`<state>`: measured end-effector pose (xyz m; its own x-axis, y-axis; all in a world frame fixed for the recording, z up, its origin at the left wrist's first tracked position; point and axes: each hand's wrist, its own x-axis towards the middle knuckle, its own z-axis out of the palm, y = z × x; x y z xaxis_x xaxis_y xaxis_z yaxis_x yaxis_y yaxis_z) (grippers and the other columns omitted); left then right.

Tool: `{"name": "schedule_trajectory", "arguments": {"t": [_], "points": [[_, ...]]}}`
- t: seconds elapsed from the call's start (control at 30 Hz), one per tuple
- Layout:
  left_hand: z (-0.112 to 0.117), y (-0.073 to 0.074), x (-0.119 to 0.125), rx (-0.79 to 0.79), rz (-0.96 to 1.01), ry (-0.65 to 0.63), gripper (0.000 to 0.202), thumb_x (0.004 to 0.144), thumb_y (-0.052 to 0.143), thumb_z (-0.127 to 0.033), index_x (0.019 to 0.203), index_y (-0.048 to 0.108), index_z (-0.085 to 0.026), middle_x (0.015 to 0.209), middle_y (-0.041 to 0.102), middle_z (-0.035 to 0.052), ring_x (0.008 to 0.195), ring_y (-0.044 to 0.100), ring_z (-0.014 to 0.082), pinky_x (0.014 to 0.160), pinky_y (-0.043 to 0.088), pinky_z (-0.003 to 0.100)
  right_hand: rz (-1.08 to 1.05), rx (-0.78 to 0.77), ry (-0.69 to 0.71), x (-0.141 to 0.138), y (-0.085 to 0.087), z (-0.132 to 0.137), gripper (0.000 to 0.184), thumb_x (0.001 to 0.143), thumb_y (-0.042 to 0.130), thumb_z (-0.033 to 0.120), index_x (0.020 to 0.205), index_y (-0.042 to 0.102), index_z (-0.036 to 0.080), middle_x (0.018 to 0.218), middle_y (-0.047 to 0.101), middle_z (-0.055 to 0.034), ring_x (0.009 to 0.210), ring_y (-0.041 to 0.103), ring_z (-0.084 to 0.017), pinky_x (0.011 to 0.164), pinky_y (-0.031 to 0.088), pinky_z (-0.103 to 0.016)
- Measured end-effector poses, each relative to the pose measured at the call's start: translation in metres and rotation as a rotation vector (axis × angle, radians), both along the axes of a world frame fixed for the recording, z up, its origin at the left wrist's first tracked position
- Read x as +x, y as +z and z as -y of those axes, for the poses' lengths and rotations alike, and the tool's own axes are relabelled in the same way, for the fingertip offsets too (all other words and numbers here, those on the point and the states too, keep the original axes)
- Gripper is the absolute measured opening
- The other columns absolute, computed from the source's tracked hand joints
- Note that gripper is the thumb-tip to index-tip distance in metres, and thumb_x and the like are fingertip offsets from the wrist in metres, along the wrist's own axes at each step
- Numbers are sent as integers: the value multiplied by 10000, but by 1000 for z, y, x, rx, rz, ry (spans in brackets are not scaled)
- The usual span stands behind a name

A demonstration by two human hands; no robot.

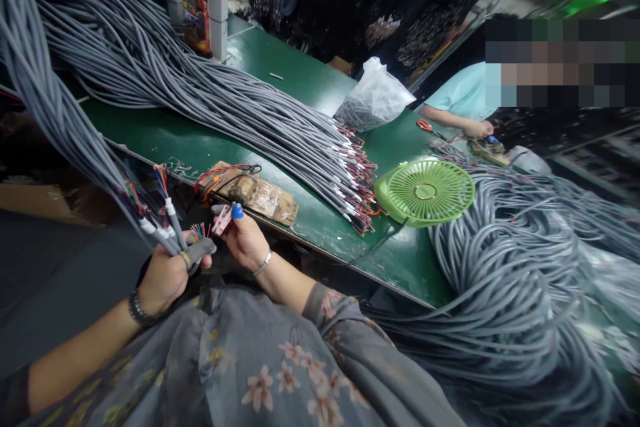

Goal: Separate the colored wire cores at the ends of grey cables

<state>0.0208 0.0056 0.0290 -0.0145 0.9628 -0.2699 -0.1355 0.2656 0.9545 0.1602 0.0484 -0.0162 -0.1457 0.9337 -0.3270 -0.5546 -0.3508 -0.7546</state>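
Densely, cables (240, 113) crowd the green table (415, 270) — left hand (167, 273) gripping cable ends (161, 233), right hand (249, 243) a pink tool (223, 220).

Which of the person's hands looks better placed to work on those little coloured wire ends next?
Probably the right hand: it holds a small pink object close beside the coloured wire ends. The left hand seems occupied, gripping the grey cables.

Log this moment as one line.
left hand: holds grey cables; right hand: holds pink tool; green fan: on table
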Motion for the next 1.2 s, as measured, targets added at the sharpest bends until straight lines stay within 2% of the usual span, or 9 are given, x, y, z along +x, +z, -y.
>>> {"name": "schedule_trajectory", "arguments": {"t": [0.27,0.47,0.63,0.8,0.87,0.93,1.03,1.13,1.2], "points": [[3,-1,-3,-6,-5,1,309,552,892,-410,466,671,-212,460,655,14,466,577,127,514,454,249,-116,-176,57,7,2,5,675,1024,497,814,872,719,195,751,719,-47,709,677,-185,754,639,-334],[9,-2,-19,2,-17,58,318,516,936,-419,468,684,-232,447,642,1,441,568,131,488,477,259,-301,-212,270,35,12,25,829,1093,114,768,1187,707,196,1325,758,-172,1180,728,-283,764,663,-383],[12,-12,-28,7,-18,98,338,536,967,-417,496,678,-248,471,650,-2,470,580,153,505,525,283,-264,-134,371,42,8,33,788,1055,259,833,1325,663,212,1605,611,-208,1435,604,-325,937,643,-473],[11,-21,-31,31,-78,41,370,590,951,-471,494,677,-244,483,659,22,491,589,165,517,526,289,89,89,557,48,-17,33,803,909,563,901,1117,787,158,1133,832,-170,1142,762,-294,1084,565,-474],[10,-22,-30,14,-101,-4,357,586,941,-472,485,694,-234,475,660,29,485,585,161,511,500,281,378,215,661,55,-30,33,659,821,773,797,1044,823,179,1027,842,-113,1065,769,-289,1104,551,-484],[9,-22,-27,-12,-84,-34,335,570,931,-459,490,707,-223,474,662,30,476,578,154,508,477,275,644,344,568,62,-42,32,407,774,905,548,1017,844,227,1183,831,-100,1198,740,-306,1168,510,-478],[8,-22,-23,-15,-45,-20,340,556,918,-451,475,686,-216,452,635,21,451,553,142,510,466,276,834,384,393,70,-61,31,343,738,832,211,1079,852,248,1376,766,-125,1337,685,-315,1224,476,-492],[9,-23,-20,-28,2,-18,363,557,915,-455,463,660,-214,439,617,14,433,532,133,504,453,276,892,139,269,75,-76,31,417,722,702,124,1092,844,252,1060,822,-82,925,777,-268,1046,614,-512],[10,-23,-20,-42,30,-29,385,562,927,-472,476,657,-212,448,624,12,437,536,133,509,453,277,912,115,277,77,-81,32,477,694,653,110,1116,837,233,963,819,-72,745,748,-256,938,653,-550]]}}
